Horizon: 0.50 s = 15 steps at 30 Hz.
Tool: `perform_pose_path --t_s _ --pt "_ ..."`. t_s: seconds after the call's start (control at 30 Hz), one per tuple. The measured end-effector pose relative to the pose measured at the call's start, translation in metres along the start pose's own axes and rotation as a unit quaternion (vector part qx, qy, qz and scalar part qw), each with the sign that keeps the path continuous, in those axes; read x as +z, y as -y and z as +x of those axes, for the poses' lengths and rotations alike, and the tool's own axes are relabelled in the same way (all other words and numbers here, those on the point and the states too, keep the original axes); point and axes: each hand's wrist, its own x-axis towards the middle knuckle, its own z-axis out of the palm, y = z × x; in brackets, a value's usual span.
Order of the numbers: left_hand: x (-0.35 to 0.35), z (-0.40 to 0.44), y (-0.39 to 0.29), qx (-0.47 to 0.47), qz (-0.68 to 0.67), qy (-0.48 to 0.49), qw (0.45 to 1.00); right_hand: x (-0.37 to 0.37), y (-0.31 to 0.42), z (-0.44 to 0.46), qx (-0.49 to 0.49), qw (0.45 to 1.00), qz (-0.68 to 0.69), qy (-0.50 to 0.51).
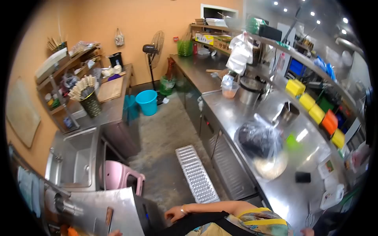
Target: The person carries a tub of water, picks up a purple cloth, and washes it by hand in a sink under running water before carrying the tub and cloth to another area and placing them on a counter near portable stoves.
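Note:
My right hand (175, 213), with a bracelet at the wrist, reaches across in front of my body. Its fingers curl loosely and I see nothing in them. It is beside the front edge of a steel counter (102, 198). At the bottom edge, only a bit of my left hand (115, 233) shows; the rest is out of frame. Near it, a brown-handled knife (109, 214) lies on that counter, though its blade is hard to make out. Orange items (72, 231) sit farther left, cut off by the edge.
A steel worktop (283, 200) on the right holds a dark plastic bag (260, 137), a steel pot (250, 90) and a black phone-like object (302, 177). Another person's hand (307, 231) shows at bottom right. A pink stool (118, 175), a white slatted strip (197, 173) and a blue bucket (147, 103) stand on the floor.

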Motion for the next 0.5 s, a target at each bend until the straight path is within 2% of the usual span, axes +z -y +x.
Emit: perform_pose_path --t_s 0.07,0.13,0.17,0.2,0.23,0.27,0.3,0.33,0.37,0.43,0.5 --pt "0.008 0.091 -0.007 0.053 0.099 0.018 0.994 -0.044 -0.072 -0.041 0.093 0.987 -0.047 -0.124" --pt "0.011 0.183 -0.027 0.155 0.104 0.028 0.982 -0.091 -0.092 -0.089 0.187 0.967 -0.035 -0.171" --pt "0.011 0.227 -0.049 0.177 0.054 0.077 0.980 -0.110 -0.085 -0.109 0.251 0.949 -0.055 -0.184" --pt "0.012 0.270 -0.065 0.137 -0.025 0.151 0.979 -0.128 -0.090 -0.121 0.302 0.930 -0.097 -0.187" --pt "0.032 0.324 -0.053 0.295 0.046 0.095 0.950 -0.137 -0.097 -0.132 0.306 0.917 -0.061 -0.249" --pt "0.032 0.360 -0.071 0.261 0.046 0.143 0.954 -0.145 -0.105 -0.137 0.298 0.908 0.057 -0.290" --pt "0.037 0.393 -0.084 0.264 0.052 0.144 0.952 -0.151 -0.119 -0.132 0.294 0.907 0.061 -0.295" --pt "0.047 0.426 -0.094 0.313 0.084 0.126 0.938 -0.155 -0.145 -0.125 0.187 0.900 0.236 -0.316" --pt "0.055 0.459 -0.102 0.358 0.116 0.107 0.920 -0.171 -0.164 -0.115 0.071 0.856 0.401 -0.318" --pt "0.085 0.526 -0.092 0.334 0.021 0.169 0.927 -0.232 -0.196 -0.089 0.096 0.871 0.368 -0.312" --pt "0.112 0.582 -0.063 0.294 0.022 0.184 0.938 -0.305 -0.197 -0.060 0.154 0.890 0.304 -0.304"
